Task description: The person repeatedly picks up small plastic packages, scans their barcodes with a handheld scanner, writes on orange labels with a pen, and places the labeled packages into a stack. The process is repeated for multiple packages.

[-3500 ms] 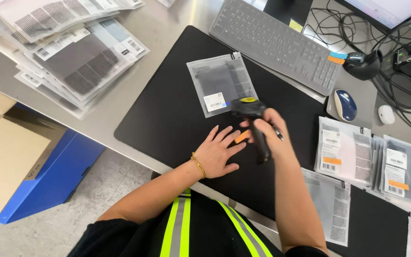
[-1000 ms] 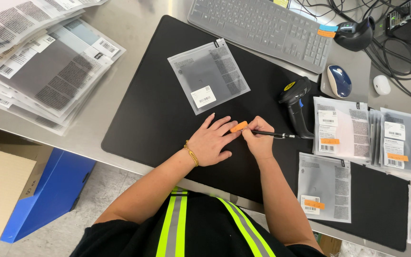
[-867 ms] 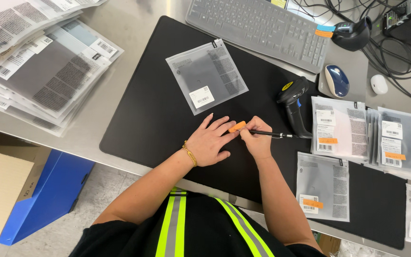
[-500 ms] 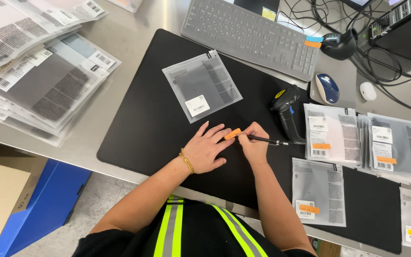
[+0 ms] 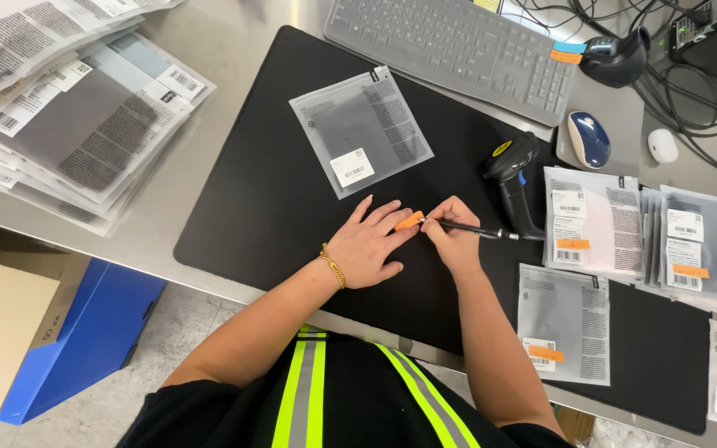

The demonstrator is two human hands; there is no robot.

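Note:
My left hand [image 5: 373, 246] lies flat on the black desk mat [image 5: 267, 199], its fingertips pinning a small orange sticker [image 5: 409, 221]. My right hand [image 5: 451, 241] grips a black pen [image 5: 476, 231] whose tip rests on that sticker. A grey plastic pouch [image 5: 361, 130] with a white barcode label lies on the mat just beyond my hands. A black handheld barcode scanner [image 5: 513, 178] lies on the mat to the right of my right hand.
Several labelled grey pouches [image 5: 616, 232] with orange stickers lie at the right. A stack of pouches [image 5: 68, 116] sits at the left. A keyboard [image 5: 458, 50], mouse [image 5: 588, 139] and cables are at the back. A blue box [image 5: 85, 340] and cardboard [image 5: 2, 323] stand below the table's edge.
3.5 s ago my right hand held the scanner; it now lies on the mat and the hand holds a pen on the orange sticker. Over the last second both hands stayed put.

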